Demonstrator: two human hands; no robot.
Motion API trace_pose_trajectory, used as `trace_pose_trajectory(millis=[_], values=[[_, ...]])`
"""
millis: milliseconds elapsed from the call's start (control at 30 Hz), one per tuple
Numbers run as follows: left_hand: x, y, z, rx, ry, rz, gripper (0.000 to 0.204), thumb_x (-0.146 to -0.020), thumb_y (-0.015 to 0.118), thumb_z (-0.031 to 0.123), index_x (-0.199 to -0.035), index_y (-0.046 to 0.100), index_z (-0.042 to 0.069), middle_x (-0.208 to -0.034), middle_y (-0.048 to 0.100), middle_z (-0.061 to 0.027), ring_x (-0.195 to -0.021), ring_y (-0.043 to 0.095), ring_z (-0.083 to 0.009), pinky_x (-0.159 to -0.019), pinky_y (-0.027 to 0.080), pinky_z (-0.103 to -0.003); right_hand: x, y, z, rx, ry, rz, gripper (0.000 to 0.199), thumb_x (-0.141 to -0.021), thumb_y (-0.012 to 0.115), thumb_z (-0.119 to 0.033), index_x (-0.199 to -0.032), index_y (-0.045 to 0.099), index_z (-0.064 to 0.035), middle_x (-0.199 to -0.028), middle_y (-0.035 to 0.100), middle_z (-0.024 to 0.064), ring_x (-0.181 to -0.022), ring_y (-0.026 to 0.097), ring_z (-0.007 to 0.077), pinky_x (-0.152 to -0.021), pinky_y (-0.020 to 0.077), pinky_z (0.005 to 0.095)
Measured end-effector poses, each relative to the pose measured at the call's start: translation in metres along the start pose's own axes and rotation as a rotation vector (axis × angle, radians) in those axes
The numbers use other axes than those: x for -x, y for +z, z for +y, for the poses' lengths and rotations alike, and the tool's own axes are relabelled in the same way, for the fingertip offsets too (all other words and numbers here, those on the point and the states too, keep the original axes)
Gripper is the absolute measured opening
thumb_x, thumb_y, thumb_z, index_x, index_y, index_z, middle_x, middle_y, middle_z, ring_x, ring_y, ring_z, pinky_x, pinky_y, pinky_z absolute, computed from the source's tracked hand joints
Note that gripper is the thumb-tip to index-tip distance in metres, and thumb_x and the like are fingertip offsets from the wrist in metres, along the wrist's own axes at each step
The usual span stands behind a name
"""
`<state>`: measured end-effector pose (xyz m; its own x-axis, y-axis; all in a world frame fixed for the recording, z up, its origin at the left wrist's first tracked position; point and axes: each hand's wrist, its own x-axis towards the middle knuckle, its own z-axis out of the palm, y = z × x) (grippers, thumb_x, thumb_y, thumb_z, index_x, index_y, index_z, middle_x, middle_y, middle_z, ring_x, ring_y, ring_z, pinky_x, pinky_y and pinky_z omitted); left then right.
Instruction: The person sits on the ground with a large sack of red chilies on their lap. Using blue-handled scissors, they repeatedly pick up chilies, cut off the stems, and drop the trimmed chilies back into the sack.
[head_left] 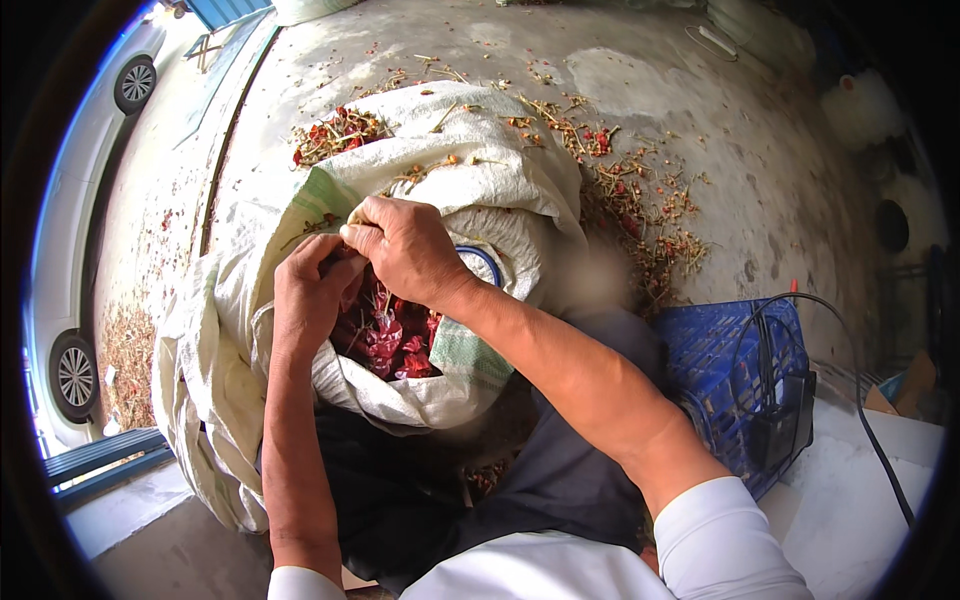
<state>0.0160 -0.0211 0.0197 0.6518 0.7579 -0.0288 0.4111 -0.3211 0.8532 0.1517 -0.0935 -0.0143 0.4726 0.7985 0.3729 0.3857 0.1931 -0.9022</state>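
A white woven sack (400, 400) with rolled-down edges stands before my knees, holding dried red chili peppers (388, 340). Over its opening my hands meet, fingertips close together. My left hand (308, 290) is closed, its thumb and fingers pinched on what looks like a dried chili pepper, mostly covered by the fingers. My right hand (412, 248) is pinched too, thumb against forefinger, right beside the left fingertips; whatever is between them is hidden. Part of a blue ring-shaped rim (482, 262) shows at the opening, by my right wrist.
Stems and red bits (650, 215) litter the concrete floor beyond the sack, and a small heap (340, 135) lies on its far folds. A blue plastic crate (725, 350) with a black device (782, 420) and cable stands at right. A parked car (85, 220) is at left.
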Motion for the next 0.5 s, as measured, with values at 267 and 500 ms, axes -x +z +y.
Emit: trace_pose_trajectory(millis=[267, 500], values=[[-0.009, 0.012, -0.008, 0.475, -0.045, -0.006, 0.012, -0.095, 0.065, 0.012, -0.101, 0.067, 0.002, -0.077, 0.064, 0.0025, -0.063, 0.055, -0.0029, -0.057, 0.042, -0.019, -0.013, -0.005, -0.008, -0.575, 0.405, 0.095, 0.024, -0.096, 0.061, -0.021, -0.084, 0.067, -0.0013, -0.062, 0.061, 0.0026, -0.053, 0.057, 0.0101, -0.050, 0.0472, 0.0274], [0.008, -0.006, -0.036, 0.432, -0.169, -0.009, 0.008, -0.091, 0.066, 0.006, -0.098, 0.065, 0.003, -0.080, 0.059, 0.0051, -0.069, 0.051, -0.0039, -0.065, 0.042, -0.019, -0.052, -0.092, 0.003, -0.561, 0.408, 0.530, 0.015, -0.095, 0.063, -0.017, -0.088, 0.060, -0.0042, -0.070, 0.064, 0.0053, -0.059, 0.063, 0.0129, -0.056, 0.0547, 0.0272]])
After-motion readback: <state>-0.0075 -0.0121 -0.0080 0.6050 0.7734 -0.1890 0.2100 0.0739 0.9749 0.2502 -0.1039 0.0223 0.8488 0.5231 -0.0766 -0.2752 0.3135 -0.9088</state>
